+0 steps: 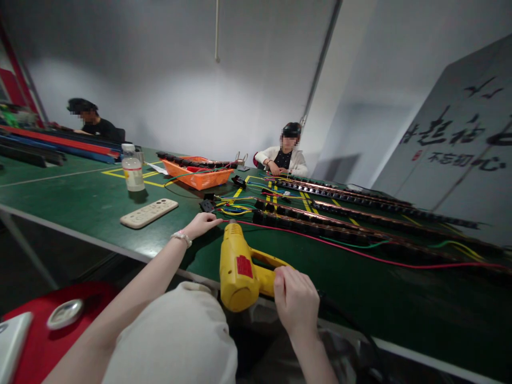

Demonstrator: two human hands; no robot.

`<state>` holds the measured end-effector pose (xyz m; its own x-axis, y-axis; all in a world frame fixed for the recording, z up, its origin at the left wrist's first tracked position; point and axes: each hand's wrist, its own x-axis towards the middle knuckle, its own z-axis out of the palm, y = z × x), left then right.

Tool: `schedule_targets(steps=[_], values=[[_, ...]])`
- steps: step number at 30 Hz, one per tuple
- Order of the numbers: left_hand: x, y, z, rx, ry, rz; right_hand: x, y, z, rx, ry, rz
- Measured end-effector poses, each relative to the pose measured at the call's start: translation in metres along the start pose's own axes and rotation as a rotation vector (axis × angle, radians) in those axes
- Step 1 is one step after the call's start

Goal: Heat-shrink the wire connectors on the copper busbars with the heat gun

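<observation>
My right hand (296, 293) is wrapped round the handle of a yellow heat gun (236, 277), held at the table's near edge. The gun's nozzle points away from me, close to my left fingertips. My left hand (202, 224) rests low over the table, its fingers pinched on the end of a red wire (304, 234). That wire runs off to the right along the long black strips (340, 229). Just beyond my left hand lie a black connector (207, 206) and yellow and blue wires (236, 209).
A beige power strip (149, 214) and a bottle (132, 168) stand left on the green table (92, 205). Behind is an orange basket (196, 180) holding strips. A co-worker (286, 152) sits across; another person (94, 122) is far left. A red stool (44, 330) is beside me.
</observation>
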<state>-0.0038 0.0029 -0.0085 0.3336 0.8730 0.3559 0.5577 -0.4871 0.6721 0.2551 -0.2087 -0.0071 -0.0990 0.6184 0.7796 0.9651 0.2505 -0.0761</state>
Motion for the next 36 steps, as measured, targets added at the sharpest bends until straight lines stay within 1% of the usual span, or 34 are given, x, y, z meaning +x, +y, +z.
schedule_targets(steps=[5,16,20,24,29,32,36], values=[[-0.002,0.004,-0.002,-0.022,0.007,-0.008,-0.006,0.023,-0.009,-0.046,0.024,0.012],[-0.001,-0.001,-0.001,-0.022,-0.012,-0.026,-0.027,0.078,-0.035,-0.223,0.060,0.059],[-0.001,0.000,-0.001,-0.032,-0.005,-0.023,-0.031,0.093,-0.040,-0.266,0.073,0.069],[-0.001,-0.002,-0.001,-0.010,-0.002,-0.018,-0.033,0.100,-0.042,-0.290,0.087,0.063],[0.001,-0.005,0.000,0.006,0.004,-0.028,-0.034,0.102,-0.043,-0.331,0.092,0.049],[0.001,-0.004,0.000,-0.025,0.038,-0.031,-0.033,0.100,-0.044,-0.349,0.090,0.047],[0.000,-0.002,0.000,-0.039,0.037,-0.043,-0.031,0.090,-0.046,-0.384,0.090,0.050]])
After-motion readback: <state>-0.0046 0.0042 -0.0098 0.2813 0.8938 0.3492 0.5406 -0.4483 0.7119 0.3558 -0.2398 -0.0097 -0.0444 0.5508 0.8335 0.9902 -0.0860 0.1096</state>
